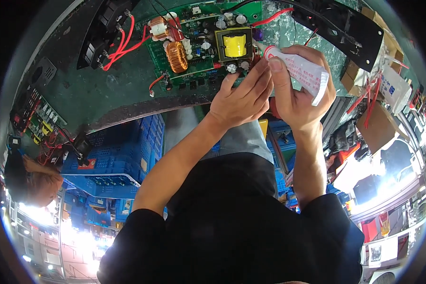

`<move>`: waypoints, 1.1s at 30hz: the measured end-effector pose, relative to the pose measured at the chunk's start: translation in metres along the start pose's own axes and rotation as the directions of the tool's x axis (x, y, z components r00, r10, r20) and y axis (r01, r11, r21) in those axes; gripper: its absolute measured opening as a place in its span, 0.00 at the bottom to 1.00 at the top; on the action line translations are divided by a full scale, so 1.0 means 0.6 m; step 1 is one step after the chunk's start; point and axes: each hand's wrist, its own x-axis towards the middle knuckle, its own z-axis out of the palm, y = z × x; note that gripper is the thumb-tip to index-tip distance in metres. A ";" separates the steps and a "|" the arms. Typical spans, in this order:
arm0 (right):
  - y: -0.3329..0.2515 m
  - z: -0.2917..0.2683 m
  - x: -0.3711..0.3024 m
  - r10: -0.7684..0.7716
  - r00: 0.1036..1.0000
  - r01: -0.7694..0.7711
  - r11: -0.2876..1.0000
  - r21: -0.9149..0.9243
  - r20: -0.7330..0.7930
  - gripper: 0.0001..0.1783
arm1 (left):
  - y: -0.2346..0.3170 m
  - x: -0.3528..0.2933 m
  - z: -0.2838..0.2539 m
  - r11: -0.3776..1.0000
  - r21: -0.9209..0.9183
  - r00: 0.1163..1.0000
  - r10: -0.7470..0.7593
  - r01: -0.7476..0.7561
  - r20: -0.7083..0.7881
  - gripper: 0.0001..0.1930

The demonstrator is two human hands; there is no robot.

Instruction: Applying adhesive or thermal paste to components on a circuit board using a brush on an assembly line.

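A green circuit board (pixel 194 80) lies on the bench, with a yellow-wrapped transformer (pixel 235 46), a copper-wound coil (pixel 177 57) and several capacitors on it. My right hand (pixel 307 90) is closed round a white squeeze tube (pixel 300 69) with red print. Its narrow nozzle slants down at the board's right end, beside the transformer and a small purple part (pixel 257 34). I cannot make out whether the tip touches. Below the transformer, my left hand (pixel 241 99) has its fingers stretched out at the board's near edge, close to the tube. Its fingertips are partly hidden.
Black housing panels (pixel 338 33) lie at the right and upper left, with red wires (pixel 123 42) running to the board. More boards (pixel 45 118) sit at far left. Blue crates (pixel 113 146) stand below the bench edge. Cardboard (pixel 381 125) lies at right. Another person's arm (pixel 42 168) shows at left.
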 end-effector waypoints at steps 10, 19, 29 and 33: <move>-0.006 -0.002 -0.004 0.015 1.000 -0.015 1.000 -0.013 0.005 0.13 | 0.000 -0.002 0.000 1.000 0.000 1.000 -0.006 0.006 0.014 0.19; -0.039 -0.062 -0.064 0.784 0.619 -0.327 0.313 0.892 -0.048 0.17 | 0.006 0.014 -0.032 0.997 0.074 0.989 -0.034 0.023 0.147 0.25; 0.108 -0.079 -0.098 0.927 0.376 -0.488 0.211 0.847 -0.015 0.14 | -0.083 0.087 -0.188 0.963 0.034 0.959 -0.261 0.266 -0.110 0.26; 0.026 -0.064 -0.093 0.820 0.572 -0.707 0.484 0.515 0.015 0.09 | -0.146 0.091 -0.209 0.965 0.140 0.971 -0.231 0.222 0.059 0.24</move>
